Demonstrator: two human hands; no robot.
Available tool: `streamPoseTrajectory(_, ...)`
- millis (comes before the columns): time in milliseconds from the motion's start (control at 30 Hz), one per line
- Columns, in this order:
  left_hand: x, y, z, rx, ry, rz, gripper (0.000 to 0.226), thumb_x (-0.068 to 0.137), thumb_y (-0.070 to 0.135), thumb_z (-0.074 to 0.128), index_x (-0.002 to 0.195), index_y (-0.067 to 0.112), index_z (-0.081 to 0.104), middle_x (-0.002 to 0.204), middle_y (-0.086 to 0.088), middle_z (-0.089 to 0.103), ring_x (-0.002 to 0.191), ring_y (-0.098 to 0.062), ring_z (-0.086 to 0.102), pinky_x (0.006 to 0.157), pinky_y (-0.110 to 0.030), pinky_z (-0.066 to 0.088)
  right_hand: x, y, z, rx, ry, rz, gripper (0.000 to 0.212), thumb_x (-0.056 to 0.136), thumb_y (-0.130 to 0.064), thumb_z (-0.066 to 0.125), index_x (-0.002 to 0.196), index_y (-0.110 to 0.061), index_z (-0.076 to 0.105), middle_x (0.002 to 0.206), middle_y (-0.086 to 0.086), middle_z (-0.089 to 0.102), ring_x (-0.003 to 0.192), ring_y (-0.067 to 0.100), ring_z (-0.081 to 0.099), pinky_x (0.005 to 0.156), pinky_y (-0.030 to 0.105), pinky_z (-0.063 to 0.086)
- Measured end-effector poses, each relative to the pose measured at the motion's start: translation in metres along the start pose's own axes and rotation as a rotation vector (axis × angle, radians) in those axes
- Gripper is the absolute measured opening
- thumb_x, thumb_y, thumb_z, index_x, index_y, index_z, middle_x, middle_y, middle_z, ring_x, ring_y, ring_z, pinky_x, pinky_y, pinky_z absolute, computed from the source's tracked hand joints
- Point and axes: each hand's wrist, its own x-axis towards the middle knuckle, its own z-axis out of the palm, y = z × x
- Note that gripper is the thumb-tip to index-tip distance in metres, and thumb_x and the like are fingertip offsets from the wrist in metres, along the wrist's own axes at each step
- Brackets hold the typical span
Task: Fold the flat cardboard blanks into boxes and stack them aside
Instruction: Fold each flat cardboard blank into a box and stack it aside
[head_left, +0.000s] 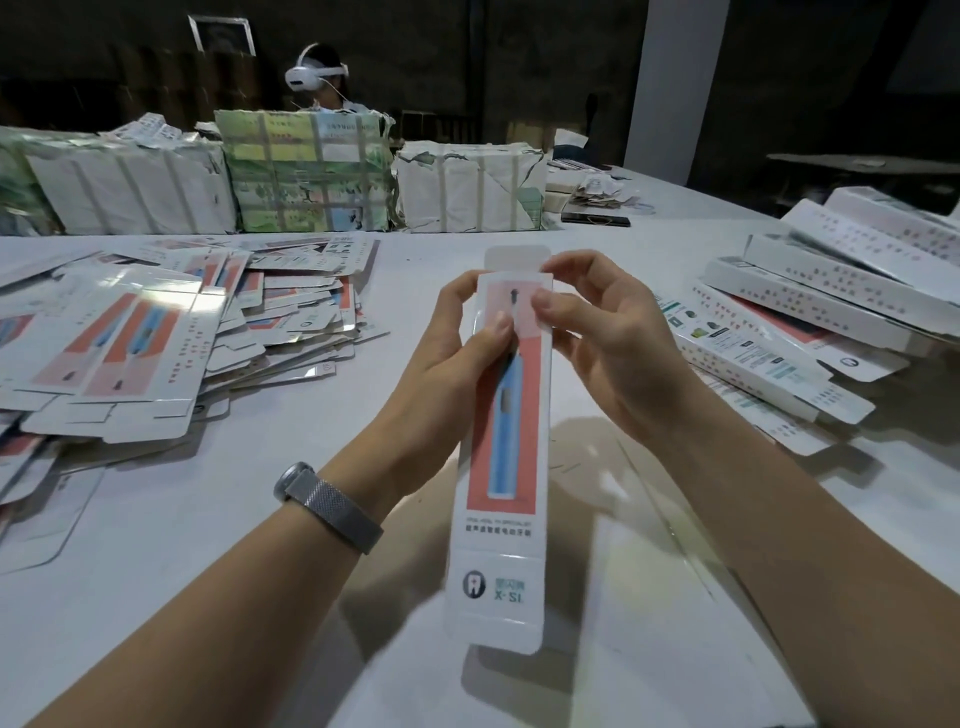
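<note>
Box (506, 415), long and narrow, is held upright above the counter (208, 545) between both hands. Its upper end is pinched by the left hand (452, 358) and the right hand (597, 338). Flat blanks (156, 338) are heaped left of the left hand; folded boxes (831, 291) are piled right of the right hand.

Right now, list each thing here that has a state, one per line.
box: folded up, held off the table, top flap open
left hand: grips the box
right hand: pinches the box near the top
flat blanks: unfolded, heaped
finished boxes: folded, stacked
wrapped bundles: taped shut
</note>
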Motion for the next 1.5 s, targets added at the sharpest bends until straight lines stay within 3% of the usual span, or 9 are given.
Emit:
streamPoseTrajectory(100, 0.000, -0.002, 0.002, -0.016, -0.009, -0.054, 0.041, 0.103, 0.035, 0.045, 0.138, 0.045, 0.025, 0.077, 0.006, 0.070, 0.066, -0.011, 0.069, 0.061, -0.022, 0.056, 0.000, 0.001, 0.000, 0.067, 0.026, -0.043, 0.033, 0.074, 0.000, 0.066, 0.097, -0.017, 0.049, 0.093, -0.001, 0.060, 0.085, 0.018, 0.064, 0.076, 0.028, 0.052)
streamPoseTrajectory(200, -0.002, -0.004, 0.001, 0.009, -0.035, -0.079, 0.055, 0.101, 0.040, 0.050, 0.140, 0.055, 0.013, 0.079, 0.005, 0.073, 0.066, -0.016, 0.071, 0.063, -0.023, 0.056, 0.001, 0.001, -0.002, 0.054, 0.046, -0.003, 0.024, 0.076, -0.006, 0.065, 0.091, -0.019, 0.051, 0.084, -0.005, 0.057, 0.076, 0.012, 0.058, 0.071, 0.026, 0.046)
streamPoseTrajectory(267, -0.004, -0.004, 0.002, 0.074, -0.081, -0.062, 0.056, 0.098, 0.044, 0.052, 0.140, 0.054, 0.016, 0.080, 0.006, 0.073, 0.066, -0.013, 0.070, 0.063, -0.023, 0.055, 0.002, -0.002, -0.002, 0.019, 0.071, 0.062, 0.010, 0.084, -0.020, 0.063, 0.083, -0.020, 0.053, 0.078, -0.005, 0.055, 0.072, 0.010, 0.056, 0.067, 0.026, 0.045)
streamPoseTrajectory(333, -0.004, -0.005, 0.003, 0.147, -0.119, -0.057, 0.054, 0.093, 0.046, 0.048, 0.139, 0.051, 0.020, 0.079, 0.008, 0.072, 0.066, -0.012, 0.069, 0.064, -0.022, 0.054, 0.003, -0.002, -0.002, -0.046, 0.083, 0.134, 0.018, 0.092, -0.026, 0.058, 0.077, -0.019, 0.054, 0.071, -0.005, 0.055, 0.070, 0.010, 0.058, 0.061, 0.025, 0.048)
streamPoseTrajectory(467, -0.005, -0.005, 0.001, 0.185, -0.161, -0.034, 0.048, 0.100, 0.040, 0.045, 0.143, 0.042, 0.025, 0.083, 0.011, 0.070, 0.070, -0.010, 0.069, 0.066, -0.021, 0.054, 0.003, -0.003, -0.005, -0.092, 0.003, 0.256, 0.009, 0.084, -0.024, 0.062, 0.086, -0.020, 0.070, 0.079, -0.001, 0.064, 0.073, 0.015, 0.061, 0.061, 0.029, 0.054)
streamPoseTrajectory(700, -0.005, -0.003, 0.001, 0.134, -0.172, -0.066, 0.055, 0.102, 0.039, 0.047, 0.148, 0.048, 0.017, 0.081, 0.003, 0.072, 0.067, -0.013, 0.070, 0.065, -0.023, 0.056, 0.002, -0.007, -0.003, -0.205, 0.103, 0.121, 0.022, 0.089, -0.004, 0.064, 0.071, -0.015, 0.070, 0.064, -0.001, 0.064, 0.058, 0.012, 0.060, 0.054, 0.027, 0.054)
streamPoseTrajectory(1067, -0.003, -0.001, -0.003, 0.148, -0.164, -0.039, 0.052, 0.092, 0.039, 0.052, 0.139, 0.049, 0.030, 0.088, 0.005, 0.073, 0.067, -0.015, 0.068, 0.064, -0.024, 0.055, 0.001, -0.012, -0.010, -0.176, 0.024, 0.163, 0.021, 0.094, -0.009, 0.060, 0.075, -0.016, 0.066, 0.079, -0.001, 0.069, 0.071, 0.011, 0.064, 0.057, 0.031, 0.055)
streamPoseTrajectory(1267, -0.003, 0.002, -0.007, 0.031, -0.105, -0.062, 0.041, 0.093, 0.034, 0.052, 0.131, 0.043, 0.038, 0.085, 0.000, 0.073, 0.061, -0.016, 0.068, 0.058, -0.024, 0.056, 0.000, -0.011, -0.010, -0.178, -0.001, 0.154, 0.028, 0.087, -0.042, 0.060, 0.089, -0.021, 0.079, 0.092, 0.008, 0.073, 0.087, 0.022, 0.069, 0.071, 0.044, 0.059)
streamPoseTrajectory(1500, -0.003, 0.002, -0.010, -0.023, -0.108, -0.064, 0.032, 0.094, 0.030, 0.055, 0.121, 0.042, 0.044, 0.090, -0.010, 0.074, 0.062, -0.020, 0.068, 0.058, -0.027, 0.056, -0.002, -0.008, -0.008, -0.154, -0.030, 0.084, 0.029, 0.098, -0.030, 0.053, 0.091, -0.019, 0.079, 0.091, 0.007, 0.071, 0.086, 0.018, 0.066, 0.070, 0.035, 0.057)
